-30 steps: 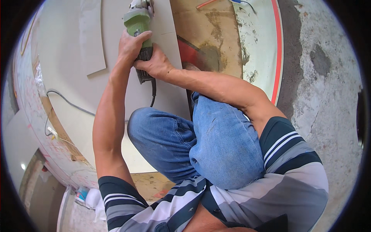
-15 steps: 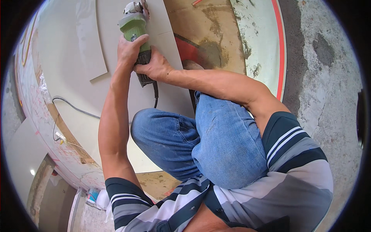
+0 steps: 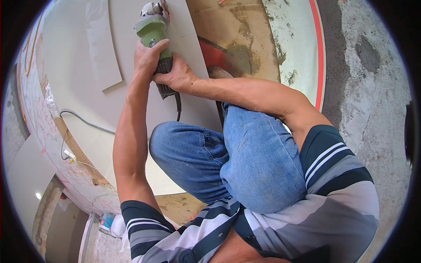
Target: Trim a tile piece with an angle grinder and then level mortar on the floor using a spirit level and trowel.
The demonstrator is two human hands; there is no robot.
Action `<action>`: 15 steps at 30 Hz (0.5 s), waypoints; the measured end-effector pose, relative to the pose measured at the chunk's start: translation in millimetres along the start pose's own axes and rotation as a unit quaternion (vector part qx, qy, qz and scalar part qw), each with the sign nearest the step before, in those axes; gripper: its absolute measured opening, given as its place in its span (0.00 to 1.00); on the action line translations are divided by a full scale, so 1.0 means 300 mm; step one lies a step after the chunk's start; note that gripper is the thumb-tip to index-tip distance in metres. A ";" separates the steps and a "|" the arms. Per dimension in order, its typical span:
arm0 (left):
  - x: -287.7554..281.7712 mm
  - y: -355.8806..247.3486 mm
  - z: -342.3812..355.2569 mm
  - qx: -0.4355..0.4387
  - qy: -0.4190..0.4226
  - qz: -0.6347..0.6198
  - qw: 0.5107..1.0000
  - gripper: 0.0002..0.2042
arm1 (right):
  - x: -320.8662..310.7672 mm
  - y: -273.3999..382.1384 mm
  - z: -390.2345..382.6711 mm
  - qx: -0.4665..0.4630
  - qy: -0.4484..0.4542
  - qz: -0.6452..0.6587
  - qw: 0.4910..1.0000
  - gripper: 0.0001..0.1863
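Observation:
A green and black angle grinder (image 3: 153,31) lies in both my hands near the top of the view, its metal head and disc (image 3: 165,9) pointing away from me. My left hand (image 3: 146,57) is closed around the green body, with the thumb across its top. Lower down, my right hand (image 3: 180,75) wraps the black rear part, and its fingers are partly hidden. From the back end a dark cord (image 3: 179,107) runs toward my knee. Beneath the tool is a large grey tile (image 3: 186,41), with the disc near its right side.
A narrower grey tile piece (image 3: 103,48) lies on the left. Grey cable (image 3: 85,124) curves across the pale sheet to a white plug connector (image 3: 69,154). Right of the big tile are stained brown cardboard (image 3: 258,48), a red object (image 3: 211,55) and a red-striped pale sheet (image 3: 302,52). My bent knees are close below.

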State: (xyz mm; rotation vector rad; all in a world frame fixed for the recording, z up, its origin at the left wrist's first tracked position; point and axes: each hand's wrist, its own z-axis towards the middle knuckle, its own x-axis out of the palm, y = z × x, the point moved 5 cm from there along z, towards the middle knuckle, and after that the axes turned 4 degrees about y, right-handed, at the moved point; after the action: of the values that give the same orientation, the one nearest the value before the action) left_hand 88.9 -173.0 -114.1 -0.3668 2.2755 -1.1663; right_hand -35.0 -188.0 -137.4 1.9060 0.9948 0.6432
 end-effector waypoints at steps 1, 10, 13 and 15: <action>-0.006 0.010 0.004 0.000 0.001 -0.006 1.000 0.24 | 0.004 0.001 -0.003 0.007 0.003 0.000 1.000 0.45; 0.005 -0.009 -0.027 0.013 0.011 -0.028 0.999 0.25 | -0.002 0.024 -0.043 -0.018 -0.009 -0.011 1.000 0.41; 0.015 -0.018 -0.039 0.016 0.017 -0.044 0.999 0.23 | -0.007 0.021 -0.050 -0.009 -0.011 -0.023 1.000 0.41; 0.009 -0.008 -0.041 0.014 0.012 -0.046 0.999 0.23 | -0.002 0.021 -0.052 -0.013 -0.007 -0.018 1.000 0.42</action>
State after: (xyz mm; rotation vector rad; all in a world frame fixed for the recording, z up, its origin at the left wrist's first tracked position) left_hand 79.4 -167.7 -107.3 -0.4535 2.2808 -1.2532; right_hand -44.5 -183.2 -124.4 1.8647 1.0045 0.6175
